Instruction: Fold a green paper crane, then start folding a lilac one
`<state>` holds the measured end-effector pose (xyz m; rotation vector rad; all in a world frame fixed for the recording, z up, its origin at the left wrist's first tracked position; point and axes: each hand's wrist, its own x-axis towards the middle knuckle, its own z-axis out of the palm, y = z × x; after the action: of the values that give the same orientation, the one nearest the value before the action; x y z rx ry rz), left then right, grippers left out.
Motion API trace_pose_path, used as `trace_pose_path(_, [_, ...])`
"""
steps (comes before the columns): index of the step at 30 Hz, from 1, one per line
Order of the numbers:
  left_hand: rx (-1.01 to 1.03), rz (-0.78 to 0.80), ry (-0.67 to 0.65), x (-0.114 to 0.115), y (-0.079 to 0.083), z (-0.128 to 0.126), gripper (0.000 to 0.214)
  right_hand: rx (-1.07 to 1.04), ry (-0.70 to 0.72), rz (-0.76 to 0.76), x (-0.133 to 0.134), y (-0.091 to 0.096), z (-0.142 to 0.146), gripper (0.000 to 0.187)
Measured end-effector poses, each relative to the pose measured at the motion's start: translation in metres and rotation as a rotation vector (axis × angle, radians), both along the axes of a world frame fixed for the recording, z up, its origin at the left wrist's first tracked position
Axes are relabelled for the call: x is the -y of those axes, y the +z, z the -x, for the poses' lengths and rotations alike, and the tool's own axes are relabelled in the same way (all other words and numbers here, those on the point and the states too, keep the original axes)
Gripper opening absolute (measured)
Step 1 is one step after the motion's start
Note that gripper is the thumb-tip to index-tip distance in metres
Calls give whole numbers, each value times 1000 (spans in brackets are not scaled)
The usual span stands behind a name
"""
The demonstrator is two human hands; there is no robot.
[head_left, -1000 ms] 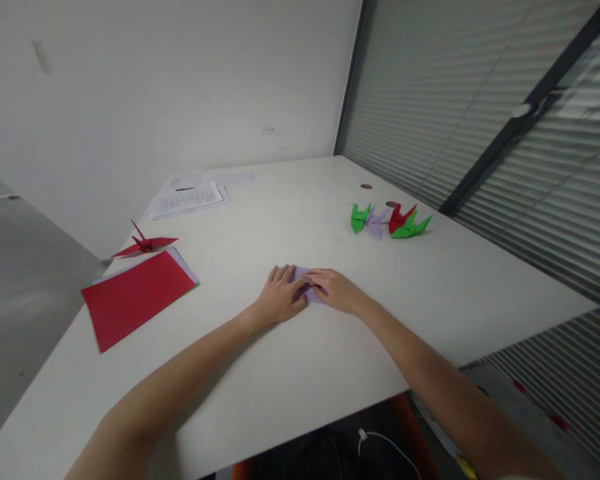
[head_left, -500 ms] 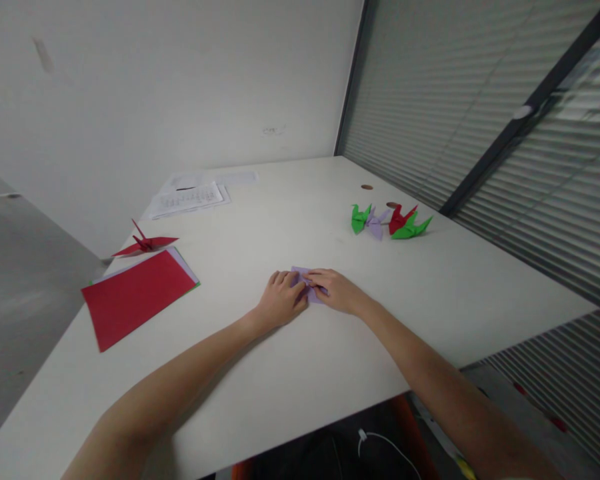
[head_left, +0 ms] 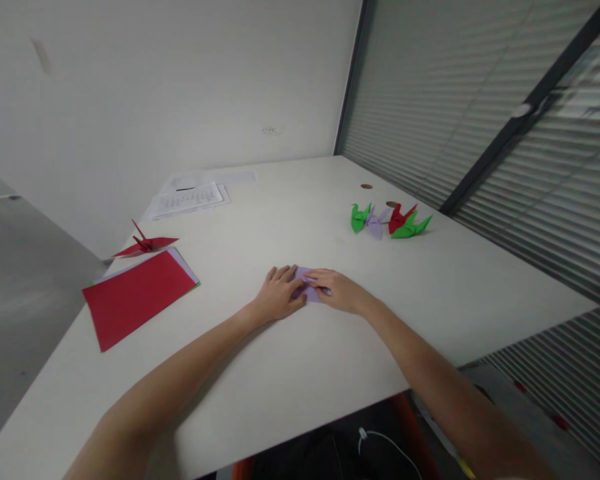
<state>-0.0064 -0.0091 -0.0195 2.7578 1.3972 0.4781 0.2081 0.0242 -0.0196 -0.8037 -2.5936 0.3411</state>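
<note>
A small piece of lilac paper (head_left: 307, 285) lies flat on the white table (head_left: 300, 360), partly folded. My left hand (head_left: 279, 293) rests on its left side with fingers curled down onto it. From the right, my right hand (head_left: 336, 291) presses its fingertips on the paper. Most of the paper is hidden under the two hands.
A stack of coloured sheets with red on top (head_left: 136, 295) lies at the left, a red paper crane (head_left: 144, 245) behind it. Several folded green, lilac and red cranes (head_left: 389, 222) sit at the right. Printed papers (head_left: 189, 198) lie at the back. The table edge runs near me.
Both hands stay on the lilac paper; the fingers have shifted slightly, the left hand's fingers reaching a little further over it.
</note>
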Motion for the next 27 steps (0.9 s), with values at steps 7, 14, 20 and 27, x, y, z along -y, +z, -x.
trace_pose_path(7, [-2,-4,-1,1,0,0,31,10,1,37,0,4,-4,35])
trace_pose_path(14, [-18,10,-4,0,0,0,31,11,-13,49,-2,2,-6,36])
trace_pose_path(20, [37,-1,-37,1,-2,0,28,15,0,24,-1,3,-5,37])
trace_pose_path(27, [0,-18,-81,3,1,-3,29,41,-12,3,-1,4,-3,36])
